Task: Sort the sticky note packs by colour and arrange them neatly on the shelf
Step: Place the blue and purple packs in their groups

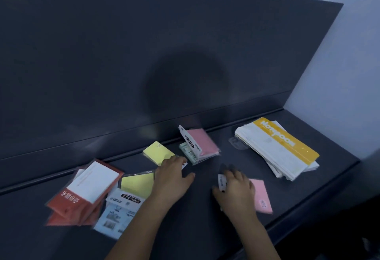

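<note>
Sticky note packs lie scattered on a dark shelf (201, 208). My left hand (172, 179) rests on the near end of a yellow pack (157, 152) at the centre. Just left of it lies a second yellow pack (136, 184) with a white "STICKY NOTE" header, on top of a light blue pack (112, 220). My right hand (235, 187) lies over a pink pack (262, 196), its fingers on the pack's white header card. Behind the hands a pink pack (202, 143) sits on a green pack (188, 154).
At the left a stack of red packs with white pads (86, 190) leans untidily. A pile of white and yellow notebooks in plastic (277, 146) fills the shelf's right end. A dark back panel rises behind, and the shelf's front edge runs below my right hand.
</note>
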Demonstrator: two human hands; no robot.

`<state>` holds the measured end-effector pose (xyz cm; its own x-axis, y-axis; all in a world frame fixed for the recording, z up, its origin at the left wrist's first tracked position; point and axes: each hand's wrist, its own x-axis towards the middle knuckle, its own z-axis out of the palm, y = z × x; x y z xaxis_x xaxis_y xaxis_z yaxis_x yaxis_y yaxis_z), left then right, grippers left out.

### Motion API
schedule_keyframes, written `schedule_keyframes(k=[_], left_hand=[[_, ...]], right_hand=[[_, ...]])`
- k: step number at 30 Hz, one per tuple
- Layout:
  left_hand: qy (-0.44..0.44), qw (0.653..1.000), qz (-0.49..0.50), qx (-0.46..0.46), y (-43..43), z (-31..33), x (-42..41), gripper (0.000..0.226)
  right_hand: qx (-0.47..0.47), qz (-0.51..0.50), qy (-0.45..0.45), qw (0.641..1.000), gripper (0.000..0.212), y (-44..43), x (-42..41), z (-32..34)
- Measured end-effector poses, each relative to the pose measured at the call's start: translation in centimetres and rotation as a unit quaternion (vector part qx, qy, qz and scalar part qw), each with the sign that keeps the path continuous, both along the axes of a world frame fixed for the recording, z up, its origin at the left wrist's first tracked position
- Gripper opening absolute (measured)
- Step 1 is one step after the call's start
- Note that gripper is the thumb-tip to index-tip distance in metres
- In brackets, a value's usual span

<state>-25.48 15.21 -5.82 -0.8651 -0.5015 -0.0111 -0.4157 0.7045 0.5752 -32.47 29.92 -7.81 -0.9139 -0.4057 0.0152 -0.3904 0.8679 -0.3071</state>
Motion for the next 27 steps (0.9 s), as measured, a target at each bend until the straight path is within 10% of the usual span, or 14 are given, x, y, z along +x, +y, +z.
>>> schedule_keyframes(k=[4,7,10,18,27], left_hand=[[0.030,0.998,0.048,0.027,1.0,0.5,-2.7,0.038],[-0.002,0.993,0.115,-0.006,1.0,0.8,-4.9,0.050],[-0.029,0.989,0.143,-0.014,1.0,0.6,-6.1,0.048],[0.128,0.981,0.110,0.094,0.1,0.0,-4.3,0.026],[0.340,0.775,0.276,0.455,-3.0,1.4,1.7,0.018]], right_hand=[[-0.080,0.131,-0.095,0.984,0.055,0.5,-0.9,1.7],[0.041,0.220,-0.174,0.959,0.068,2.4,-2.3,3.3],[0.177,0.216,-0.183,0.943,0.086,3.1,-2.8,3.7],[0.163,0.140,-0.147,0.965,0.078,1.1,-2.6,4.2],[0.083,0.048,-0.144,0.985,0.083,-3.1,1.0,2.7]])
